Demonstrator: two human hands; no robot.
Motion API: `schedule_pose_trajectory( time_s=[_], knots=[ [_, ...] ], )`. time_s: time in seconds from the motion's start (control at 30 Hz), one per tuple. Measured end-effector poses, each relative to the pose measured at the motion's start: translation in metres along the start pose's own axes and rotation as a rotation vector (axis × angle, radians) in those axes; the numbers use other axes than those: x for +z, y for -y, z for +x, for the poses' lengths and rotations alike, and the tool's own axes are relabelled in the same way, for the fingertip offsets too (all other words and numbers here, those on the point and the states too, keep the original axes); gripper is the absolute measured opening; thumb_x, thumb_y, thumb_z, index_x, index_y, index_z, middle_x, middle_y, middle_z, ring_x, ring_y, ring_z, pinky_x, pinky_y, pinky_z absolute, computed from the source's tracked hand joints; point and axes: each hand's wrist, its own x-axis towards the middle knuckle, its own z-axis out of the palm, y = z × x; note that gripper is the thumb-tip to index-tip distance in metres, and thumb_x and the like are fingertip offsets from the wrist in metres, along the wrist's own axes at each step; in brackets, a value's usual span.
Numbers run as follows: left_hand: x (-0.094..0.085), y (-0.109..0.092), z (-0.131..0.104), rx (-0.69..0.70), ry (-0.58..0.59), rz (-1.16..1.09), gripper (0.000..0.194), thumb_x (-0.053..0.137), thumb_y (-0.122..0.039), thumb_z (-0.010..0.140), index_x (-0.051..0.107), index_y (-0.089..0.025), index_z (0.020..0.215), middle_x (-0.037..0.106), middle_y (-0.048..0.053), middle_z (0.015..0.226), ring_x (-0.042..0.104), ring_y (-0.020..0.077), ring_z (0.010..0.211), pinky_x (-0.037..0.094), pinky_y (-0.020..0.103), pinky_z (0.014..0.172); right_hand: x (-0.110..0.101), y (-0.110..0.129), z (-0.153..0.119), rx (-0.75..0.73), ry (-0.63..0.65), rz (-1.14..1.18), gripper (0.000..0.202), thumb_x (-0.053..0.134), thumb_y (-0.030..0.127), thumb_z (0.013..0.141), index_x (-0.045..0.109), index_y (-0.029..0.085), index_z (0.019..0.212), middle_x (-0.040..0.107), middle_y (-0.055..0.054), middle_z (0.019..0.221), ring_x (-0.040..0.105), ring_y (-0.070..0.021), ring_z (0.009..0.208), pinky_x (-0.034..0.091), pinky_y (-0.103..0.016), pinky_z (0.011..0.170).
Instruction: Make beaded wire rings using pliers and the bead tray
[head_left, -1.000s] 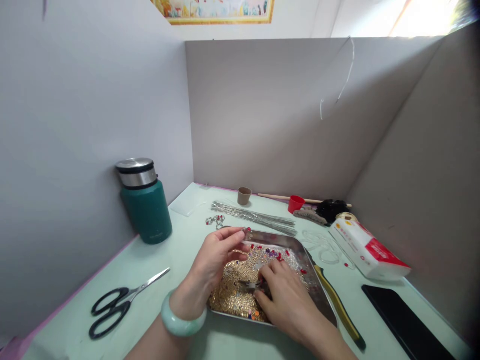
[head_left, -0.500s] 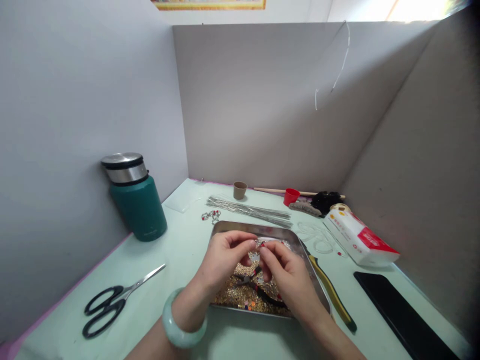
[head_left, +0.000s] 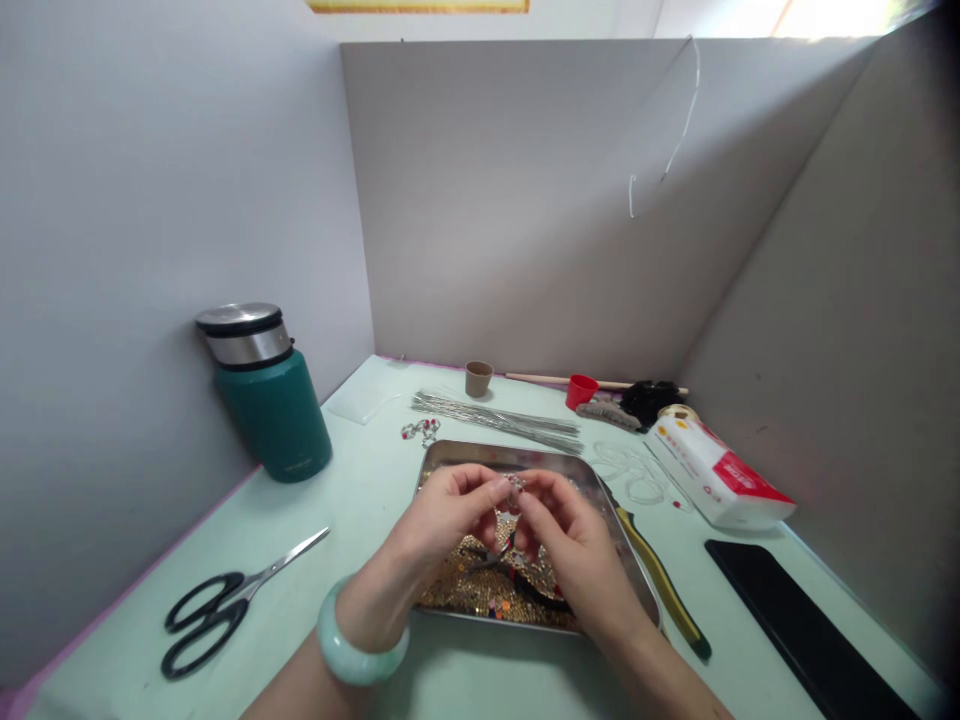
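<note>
Above the metal tray [head_left: 525, 625], my left hand [head_left: 450, 510] pinches a small silvery wire piece with red bits [head_left: 514, 484] between thumb and fingers. From the other side, my right hand [head_left: 574, 535] closes its thumb and index finger on the same piece; its fine details are too small to make out. Below my hands, the tray holds many gold beads [head_left: 457, 590] and black-handled pliers [head_left: 525, 585]. A pale green bangle [head_left: 360, 640] circles my left wrist.
Scissors [head_left: 244, 600] and a green bottle [head_left: 274, 410] stand or lie left. Behind the tray are wires [head_left: 499, 420], a beaded chain [head_left: 420, 430], a brown cup [head_left: 478, 379] and a red cup [head_left: 581, 392]. Right are yellow-handled pliers [head_left: 664, 585], a tissue pack [head_left: 716, 470] and a black phone-like slab [head_left: 795, 620].
My hands have come slightly closer together, and the silvery piece between my fingertips shows more clearly. The whole view has shifted slightly.
</note>
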Motion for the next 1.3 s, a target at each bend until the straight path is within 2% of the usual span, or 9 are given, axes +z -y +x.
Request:
schedule_pose_trajectory(
  time_s=[0.13,0.23,0.4,0.5,0.63,0.83,0.97,1.13,1.3],
  knots=[
    [0.001,0.000,-0.002,-0.003,0.048,0.017,0.025,0.060,-0.037,0.082,0.058,-0.014,0.072,0.051,-0.003,0.053,0.050,0.0075,0.047,0.042,0.019,0.048,-0.001,0.001,-0.002,-0.026,0.024,-0.009,0.022,0.058,0.039,0.085,0.057,0.020,0.096,0.053,0.003,0.066,0.050,-0.0117,0.057,0.041,-0.022,0.052],
    [0.002,0.000,-0.004,-0.034,0.144,-0.024,0.026,0.055,-0.040,0.085,0.055,-0.016,0.078,0.057,-0.001,0.064,0.053,0.0076,0.048,0.045,0.021,0.049,-0.001,0.002,-0.003,-0.051,0.016,-0.014,0.018,0.058,0.037,0.085,0.057,0.019,0.090,0.054,0.003,0.065,0.050,-0.0115,0.058,0.042,-0.023,0.055],
    [0.003,0.000,-0.007,-0.083,0.238,-0.080,0.026,0.047,-0.043,0.089,0.052,-0.018,0.089,0.058,0.001,0.080,0.062,0.0107,0.054,0.049,0.024,0.050,-0.001,0.002,-0.004,-0.133,-0.068,-0.079,0.014,0.057,0.034,0.086,0.057,0.020,0.087,0.057,0.002,0.068,0.052,-0.0124,0.061,0.043,-0.024,0.059],
    [0.002,0.001,-0.006,-0.055,0.259,-0.080,0.021,0.053,-0.038,0.087,0.050,-0.017,0.088,0.059,0.001,0.077,0.064,0.0128,0.059,0.051,0.026,0.055,-0.002,0.000,-0.004,-0.189,-0.078,-0.132,0.011,0.055,0.032,0.088,0.057,0.021,0.089,0.057,0.002,0.069,0.053,-0.0130,0.062,0.044,-0.025,0.060],
    [0.001,0.002,-0.005,-0.023,0.291,-0.074,0.019,0.052,-0.036,0.089,0.049,-0.017,0.085,0.059,0.000,0.067,0.062,0.0117,0.056,0.050,0.025,0.057,-0.004,-0.004,-0.006,-0.277,-0.046,-0.216,0.009,0.053,0.030,0.090,0.058,0.023,0.093,0.061,0.000,0.081,0.057,-0.0143,0.072,0.045,-0.026,0.067],
    [0.000,0.002,-0.005,-0.034,0.314,-0.075,0.019,0.052,-0.035,0.088,0.048,-0.017,0.083,0.057,-0.001,0.064,0.060,0.0108,0.055,0.050,0.026,0.057,-0.003,-0.009,-0.008,-0.298,-0.068,-0.243,0.009,0.052,0.029,0.090,0.057,0.023,0.092,0.061,0.000,0.081,0.056,-0.0145,0.072,0.044,-0.026,0.068],
    [0.003,0.001,-0.005,-0.017,0.270,-0.061,0.022,0.053,-0.037,0.087,0.050,-0.016,0.083,0.057,-0.001,0.069,0.060,0.0103,0.054,0.050,0.027,0.058,-0.003,-0.007,-0.005,-0.228,-0.084,-0.184,0.011,0.054,0.032,0.089,0.056,0.022,0.090,0.059,0.001,0.076,0.054,-0.0142,0.068,0.044,-0.026,0.064],
    [0.005,0.001,-0.002,0.036,0.178,0.030,0.018,0.062,-0.026,0.078,0.048,-0.016,0.083,0.058,-0.003,0.065,0.059,0.0094,0.052,0.047,0.023,0.055,-0.005,-0.007,-0.001,-0.127,-0.074,-0.157,0.015,0.054,0.036,0.087,0.054,0.021,0.088,0.056,0.001,0.075,0.051,-0.0138,0.065,0.043,-0.026,0.061],
    [0.002,0.006,0.003,0.107,0.035,0.283,0.013,0.052,-0.031,0.084,0.052,-0.018,0.083,0.055,-0.004,0.057,0.054,0.0112,0.047,0.041,0.023,0.048,-0.005,-0.012,0.002,-0.120,-0.014,-0.241,0.017,0.053,0.037,0.088,0.052,0.021,0.086,0.052,0.002,0.074,0.049,-0.0140,0.064,0.040,-0.025,0.059]
  ],
)
